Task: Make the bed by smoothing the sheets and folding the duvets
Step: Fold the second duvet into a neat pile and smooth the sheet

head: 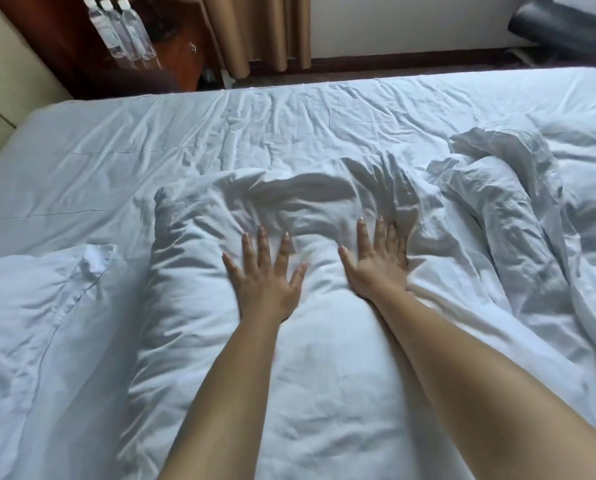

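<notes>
Both hands are working flat on the duvet (310,341) right now, the left hand (263,277) with fingers (262,242) spread wide, the right hand (376,263) just beside it with fingers straight and close together; neither is gripping anything, both are pressing down on the puffy fold. The duvet is lying at the near side of the bed (19,161), bunched into a thick ridge ahead of the hands and twisting off into a rumpled heap on the right of them. Beyond the duvet, the sheet (255,133) is lying exposed, pulled fairly flat but creased all over. By my read this is early going: the sheet is needing more smoothing, and the duvet is nowhere near a neat fold. Past the bed's far-left corner, three water bottles (120,29) are standing on a wooden nightstand (182,67).
</notes>
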`<action>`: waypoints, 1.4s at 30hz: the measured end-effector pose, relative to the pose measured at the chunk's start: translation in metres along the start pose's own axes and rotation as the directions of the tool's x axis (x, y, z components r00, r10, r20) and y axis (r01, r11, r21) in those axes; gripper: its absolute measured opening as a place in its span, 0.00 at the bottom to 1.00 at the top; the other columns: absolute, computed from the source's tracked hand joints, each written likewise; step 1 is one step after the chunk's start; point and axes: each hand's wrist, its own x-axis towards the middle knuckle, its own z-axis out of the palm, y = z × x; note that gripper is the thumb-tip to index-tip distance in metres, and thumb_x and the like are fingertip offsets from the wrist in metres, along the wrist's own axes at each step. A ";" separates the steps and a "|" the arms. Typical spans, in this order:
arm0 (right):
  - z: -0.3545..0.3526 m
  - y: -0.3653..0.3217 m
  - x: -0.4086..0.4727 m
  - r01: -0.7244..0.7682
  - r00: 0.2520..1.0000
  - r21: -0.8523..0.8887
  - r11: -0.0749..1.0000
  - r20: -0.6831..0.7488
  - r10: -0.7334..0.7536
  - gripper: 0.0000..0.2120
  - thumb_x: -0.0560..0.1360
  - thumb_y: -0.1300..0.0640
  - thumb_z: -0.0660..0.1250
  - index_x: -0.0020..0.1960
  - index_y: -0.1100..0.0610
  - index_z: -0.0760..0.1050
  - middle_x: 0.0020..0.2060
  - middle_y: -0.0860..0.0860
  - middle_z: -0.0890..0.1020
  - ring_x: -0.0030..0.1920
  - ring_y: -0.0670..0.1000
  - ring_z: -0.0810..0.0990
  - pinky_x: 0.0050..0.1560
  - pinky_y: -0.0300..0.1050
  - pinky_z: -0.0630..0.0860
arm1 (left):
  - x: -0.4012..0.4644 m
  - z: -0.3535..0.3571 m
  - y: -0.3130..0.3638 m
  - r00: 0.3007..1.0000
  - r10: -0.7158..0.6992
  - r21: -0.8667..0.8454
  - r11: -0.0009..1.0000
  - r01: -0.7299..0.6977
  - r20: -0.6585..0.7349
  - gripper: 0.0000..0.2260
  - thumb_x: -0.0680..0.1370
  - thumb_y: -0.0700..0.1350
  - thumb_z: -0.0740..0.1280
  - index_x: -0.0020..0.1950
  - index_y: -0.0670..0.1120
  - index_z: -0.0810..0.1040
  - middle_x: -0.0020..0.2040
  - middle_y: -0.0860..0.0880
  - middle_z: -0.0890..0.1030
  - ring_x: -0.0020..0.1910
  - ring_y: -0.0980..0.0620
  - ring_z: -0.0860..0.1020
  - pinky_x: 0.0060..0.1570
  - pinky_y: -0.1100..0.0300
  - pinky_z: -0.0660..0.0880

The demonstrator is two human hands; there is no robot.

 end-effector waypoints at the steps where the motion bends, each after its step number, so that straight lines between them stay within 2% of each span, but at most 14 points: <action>1: -0.002 0.004 -0.011 0.006 1.000 -0.013 1.000 0.016 -0.006 0.33 0.78 0.35 0.46 0.78 0.45 0.41 0.78 0.52 0.40 0.77 0.53 0.38 0.75 0.52 0.33 | -0.012 0.002 0.004 1.000 0.006 -0.012 1.000 -0.006 0.018 0.28 0.78 0.66 0.39 0.75 0.60 0.34 0.77 0.49 0.32 0.75 0.45 0.31 0.68 0.33 0.33; 8: -0.027 0.043 -0.098 0.003 0.999 -0.179 0.984 0.044 0.005 0.30 0.80 0.38 0.43 0.79 0.46 0.43 0.78 0.52 0.43 0.77 0.52 0.38 0.74 0.53 0.31 | -0.085 -0.003 0.032 0.986 0.046 -0.094 0.995 -0.031 0.159 0.26 0.80 0.63 0.40 0.76 0.62 0.37 0.78 0.51 0.34 0.76 0.47 0.34 0.69 0.34 0.35; 12: -0.038 0.060 -0.146 -0.016 0.996 -0.158 0.987 0.082 0.029 0.29 0.80 0.39 0.43 0.79 0.47 0.44 0.78 0.53 0.42 0.77 0.52 0.38 0.74 0.53 0.31 | -0.138 -0.003 0.050 0.984 0.086 -0.129 0.989 -0.066 0.156 0.25 0.80 0.63 0.41 0.77 0.61 0.39 0.78 0.51 0.36 0.77 0.47 0.36 0.70 0.35 0.35; 18: -0.038 0.086 -0.221 -0.012 0.996 -0.139 0.990 0.081 0.023 0.30 0.80 0.38 0.43 0.78 0.45 0.43 0.78 0.51 0.41 0.77 0.50 0.36 0.66 0.49 0.22 | -0.214 0.001 0.072 0.982 0.128 -0.086 0.990 -0.116 0.142 0.25 0.81 0.61 0.41 0.77 0.61 0.39 0.78 0.51 0.36 0.77 0.47 0.36 0.71 0.36 0.35; 21: -0.033 0.100 -0.252 -0.003 0.995 -0.135 0.991 0.101 0.017 0.33 0.76 0.34 0.36 0.78 0.44 0.40 0.78 0.51 0.39 0.76 0.50 0.34 0.64 0.47 0.20 | -0.243 0.007 0.077 0.984 0.139 -0.057 0.990 -0.133 0.115 0.25 0.81 0.61 0.42 0.77 0.60 0.40 0.78 0.51 0.37 0.77 0.47 0.36 0.71 0.37 0.35; 23: -0.028 0.110 -0.270 0.004 0.995 -0.135 0.991 0.096 0.009 0.38 0.69 0.33 0.29 0.78 0.44 0.38 0.77 0.50 0.38 0.76 0.50 0.35 0.66 0.50 0.21 | -0.258 0.014 0.081 0.984 0.148 -0.027 0.989 -0.146 0.095 0.25 0.81 0.61 0.42 0.77 0.60 0.40 0.79 0.51 0.38 0.77 0.47 0.37 0.71 0.38 0.35; 24: -0.024 0.117 -0.278 0.004 0.995 -0.132 0.991 0.097 0.009 0.38 0.69 0.32 0.28 0.78 0.43 0.38 0.77 0.50 0.37 0.76 0.50 0.35 0.67 0.51 0.22 | -0.266 0.017 0.083 0.984 0.153 -0.009 0.988 -0.153 0.088 0.26 0.81 0.62 0.41 0.77 0.60 0.40 0.79 0.51 0.38 0.77 0.47 0.37 0.70 0.38 0.34; 27: -0.014 0.138 -0.304 -0.013 0.992 -0.129 0.992 0.124 0.029 0.37 0.70 0.32 0.30 0.77 0.42 0.35 0.76 0.48 0.35 0.76 0.49 0.32 0.66 0.56 0.22 | -0.292 0.028 0.091 0.982 0.168 0.043 0.984 -0.172 0.086 0.26 0.80 0.62 0.41 0.77 0.59 0.40 0.79 0.49 0.38 0.77 0.47 0.37 0.69 0.38 0.32; 29: -0.012 0.148 -0.321 -0.005 0.986 -0.151 0.988 0.164 0.030 0.38 0.68 0.32 0.29 0.77 0.43 0.34 0.76 0.48 0.34 0.75 0.49 0.31 0.67 0.60 0.24 | -0.309 0.031 0.095 0.974 0.179 0.051 0.981 -0.187 0.140 0.26 0.81 0.61 0.42 0.77 0.58 0.39 0.78 0.49 0.36 0.76 0.48 0.35 0.69 0.38 0.31; 33: -0.028 0.143 -0.344 0.007 0.968 -0.099 0.995 0.251 0.018 0.32 0.79 0.37 0.44 0.77 0.44 0.36 0.76 0.51 0.34 0.75 0.52 0.30 0.71 0.63 0.30 | -0.338 0.022 0.098 0.957 0.176 0.006 0.983 -0.182 0.229 0.24 0.82 0.58 0.41 0.77 0.59 0.39 0.78 0.51 0.35 0.76 0.50 0.34 0.71 0.40 0.33; 36: -0.045 0.128 -0.352 0.081 0.966 -0.082 0.993 0.251 -0.058 0.32 0.79 0.37 0.46 0.77 0.45 0.35 0.76 0.52 0.34 0.75 0.54 0.31 0.71 0.62 0.30 | -0.355 0.011 0.091 0.957 0.174 -0.003 0.984 -0.178 0.231 0.24 0.83 0.57 0.42 0.78 0.58 0.41 0.78 0.51 0.36 0.77 0.51 0.36 0.73 0.42 0.35; 39: -0.054 0.113 -0.359 0.167 0.964 -0.084 0.982 0.225 -0.145 0.31 0.81 0.39 0.46 0.77 0.45 0.35 0.77 0.51 0.35 0.75 0.53 0.31 0.72 0.60 0.30 | -0.361 0.002 0.074 0.980 0.103 0.000 0.994 -0.105 0.169 0.23 0.83 0.56 0.44 0.78 0.58 0.44 0.79 0.52 0.40 0.77 0.51 0.39 0.73 0.42 0.38; 42: -0.053 0.107 -0.366 0.221 0.944 -0.077 0.972 0.266 -0.193 0.31 0.81 0.41 0.47 0.78 0.46 0.36 0.77 0.52 0.36 0.76 0.54 0.32 0.73 0.58 0.31 | -0.363 -0.001 0.046 0.990 -0.004 -0.006 1.000 0.005 0.143 0.24 0.83 0.57 0.44 0.78 0.58 0.44 0.79 0.51 0.39 0.77 0.49 0.39 0.72 0.39 0.39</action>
